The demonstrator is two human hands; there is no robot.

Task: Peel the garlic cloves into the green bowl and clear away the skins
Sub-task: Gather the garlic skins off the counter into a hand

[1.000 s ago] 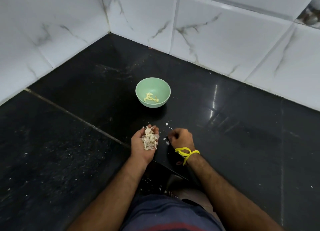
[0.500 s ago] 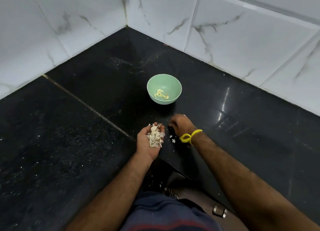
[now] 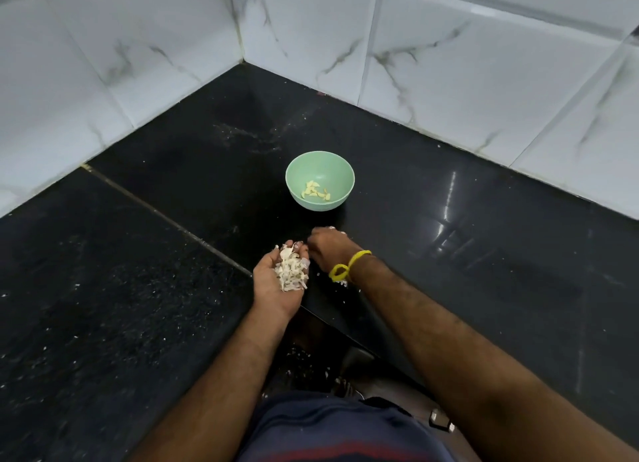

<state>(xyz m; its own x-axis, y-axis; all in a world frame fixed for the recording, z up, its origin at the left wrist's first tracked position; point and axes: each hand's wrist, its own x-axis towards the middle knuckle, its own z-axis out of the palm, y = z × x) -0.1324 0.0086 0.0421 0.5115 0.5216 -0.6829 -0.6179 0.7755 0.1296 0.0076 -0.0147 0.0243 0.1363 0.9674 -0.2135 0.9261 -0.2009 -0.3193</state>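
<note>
The green bowl (image 3: pixel 298 167) stands on the black counter and holds several peeled garlic cloves (image 3: pixel 315 192). Nearer to me, my left hand (image 3: pixel 273 290) lies palm up, cupped around a pile of garlic skins (image 3: pixel 290 269). My right hand (image 3: pixel 328 246), with a yellow band on its wrist, is knuckles up right beside the left fingertips. Its fingers curl down onto the counter and pinch small white skin bits. Its fingertips are mostly hidden.
A few loose skin flakes (image 3: pixel 342 283) lie on the black counter (image 3: pixel 449 254) by my right wrist. White marble-look wall tiles (image 3: pixel 449 81) close the corner behind the bowl. The counter's front edge (image 3: pixel 349 330) runs just under my forearms.
My right hand has slid forward and left to my left fingertips. The left hand still holds the skin pile. My head shifted, so the bowl sits differently in view.
</note>
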